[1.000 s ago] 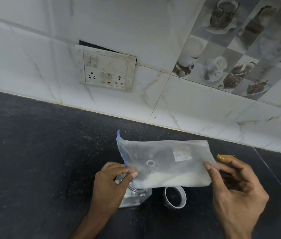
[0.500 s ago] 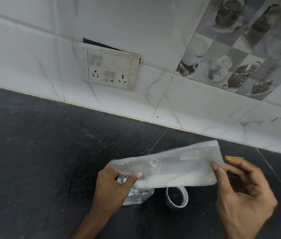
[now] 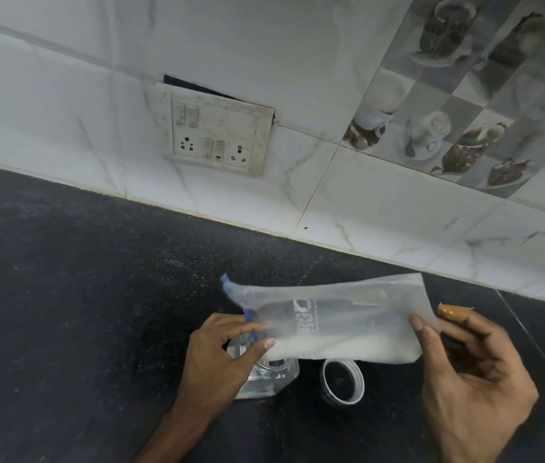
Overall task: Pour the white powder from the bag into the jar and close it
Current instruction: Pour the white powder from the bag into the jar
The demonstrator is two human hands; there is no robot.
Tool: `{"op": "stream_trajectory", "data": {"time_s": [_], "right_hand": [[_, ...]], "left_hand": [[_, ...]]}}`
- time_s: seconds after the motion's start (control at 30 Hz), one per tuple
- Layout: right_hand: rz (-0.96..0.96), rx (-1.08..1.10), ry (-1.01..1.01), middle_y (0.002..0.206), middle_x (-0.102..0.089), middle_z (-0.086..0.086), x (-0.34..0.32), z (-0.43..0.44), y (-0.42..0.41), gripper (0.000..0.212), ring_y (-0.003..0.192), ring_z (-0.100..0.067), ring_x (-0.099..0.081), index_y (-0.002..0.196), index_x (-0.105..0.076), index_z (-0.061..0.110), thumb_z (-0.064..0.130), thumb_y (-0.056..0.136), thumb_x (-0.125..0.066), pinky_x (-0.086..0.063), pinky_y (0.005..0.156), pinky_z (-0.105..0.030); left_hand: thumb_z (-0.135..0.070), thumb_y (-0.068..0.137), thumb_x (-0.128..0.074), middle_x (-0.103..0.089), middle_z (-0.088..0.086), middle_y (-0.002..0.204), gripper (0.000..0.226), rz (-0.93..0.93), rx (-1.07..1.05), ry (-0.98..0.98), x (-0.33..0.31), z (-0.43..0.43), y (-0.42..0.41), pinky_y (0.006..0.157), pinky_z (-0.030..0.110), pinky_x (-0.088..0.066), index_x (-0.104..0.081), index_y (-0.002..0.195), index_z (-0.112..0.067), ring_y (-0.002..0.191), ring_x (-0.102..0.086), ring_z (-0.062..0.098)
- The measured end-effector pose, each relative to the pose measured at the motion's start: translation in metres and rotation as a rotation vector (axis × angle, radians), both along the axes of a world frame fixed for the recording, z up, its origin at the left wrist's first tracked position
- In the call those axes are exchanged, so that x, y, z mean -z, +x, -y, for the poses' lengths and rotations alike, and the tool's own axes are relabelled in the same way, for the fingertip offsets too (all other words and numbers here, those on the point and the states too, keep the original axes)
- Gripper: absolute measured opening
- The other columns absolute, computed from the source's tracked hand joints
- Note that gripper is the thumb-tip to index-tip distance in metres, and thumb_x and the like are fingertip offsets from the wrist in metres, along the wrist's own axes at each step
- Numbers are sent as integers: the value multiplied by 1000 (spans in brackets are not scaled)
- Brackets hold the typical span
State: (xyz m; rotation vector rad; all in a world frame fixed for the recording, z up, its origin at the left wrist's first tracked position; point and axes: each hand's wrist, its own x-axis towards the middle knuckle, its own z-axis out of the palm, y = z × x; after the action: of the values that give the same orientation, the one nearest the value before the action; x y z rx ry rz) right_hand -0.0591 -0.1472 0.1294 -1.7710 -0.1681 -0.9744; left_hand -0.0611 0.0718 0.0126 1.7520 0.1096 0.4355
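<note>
Left hand pinches the blue mouth of the zip bag above the open jar, right hand pinches its far end. White powder all inside; pouring and lid to come.

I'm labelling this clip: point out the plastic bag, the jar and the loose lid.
Clear plastic bag holding white powder point(image 3: 331, 315): head view, its translucent middle.
Clear faceted jar point(image 3: 281, 375): head view, its right shoulder.
Round white-rimmed lid point(image 3: 325, 379): head view, its left rim.
</note>
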Motion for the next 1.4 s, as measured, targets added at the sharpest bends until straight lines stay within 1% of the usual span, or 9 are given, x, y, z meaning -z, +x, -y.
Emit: {"op": "stream_trajectory", "data": {"time_s": [0.3,0.57,0.73,0.8,0.9,0.97,1.17,1.27,1.4], "right_hand": [[-12,-4,-38,91,-71,28,2,-3,0,34,81,3,-70,95,-65,28,3,76,-79,-50,69,-8],[5,7,-33,92,-72,27,-2,0,0,35,82,1,-71,96,-66,29,3,77,-79,-51,71,-9],[-48,-4,-116,92,-70,33,1,6,0,27,84,2,-70,100,-68,14,-2,79,-76,-53,80,-10],[-65,-25,-113,96,-72,27,1,9,-1,33,86,-1,-72,105,-68,13,-4,78,-76,-54,82,-13],[-81,-90,-26,95,-75,-2,1,11,-3,52,88,-17,-74,114,-64,20,-8,73,-78,-59,84,-23],[-71,-74,-9,91,-75,2,1,9,-5,56,84,-14,-74,114,-62,31,-4,73,-78,-59,84,-22],[-24,-39,44,89,-76,13,2,5,-8,61,81,-9,-73,114,-59,38,-6,75,-76,-58,84,-21],[4,-27,39,91,-76,14,1,6,-7,63,83,-10,-73,117,-57,38,-6,76,-75,-58,85,-24],[1,-31,9,93,-76,14,1,7,-7,65,85,-10,-73,119,-56,36,-9,77,-74,-58,87,-26]], "left_hand": [[-57,65,-78,-71,-26,98,29,9,-13,5,1,0,0,82,12,-51,-78,84,-36,95,-66,1],[-17,72,-87,-71,-26,97,22,7,-29,30,0,2,1,81,10,-49,-77,80,-35,94,-66,2],[-14,73,-84,-70,-29,94,26,10,-16,36,-1,3,1,81,9,-49,-76,78,-38,94,-66,2],[-15,74,-84,-70,-29,95,20,2,-16,49,1,3,2,81,9,-48,-77,78,-33,95,-65,2],[-14,76,-83,-68,-30,96,19,-1,-12,65,2,3,2,82,7,-46,-75,78,-32,95,-64,0],[-14,78,-81,-69,-28,97,19,3,-8,75,2,3,3,83,8,-47,-74,78,-32,95,-64,1],[-43,80,-66,-68,-26,96,10,29,8,59,1,3,2,83,10,-46,-69,78,-33,96,-63,1],[-33,83,-72,-69,-25,94,6,22,24,47,2,4,3,85,10,-46,-71,79,-30,97,-63,-1],[-45,80,-61,-69,-23,92,17,41,24,60,2,4,3,85,7,-43,-70,77,-31,97,-61,0]]}}
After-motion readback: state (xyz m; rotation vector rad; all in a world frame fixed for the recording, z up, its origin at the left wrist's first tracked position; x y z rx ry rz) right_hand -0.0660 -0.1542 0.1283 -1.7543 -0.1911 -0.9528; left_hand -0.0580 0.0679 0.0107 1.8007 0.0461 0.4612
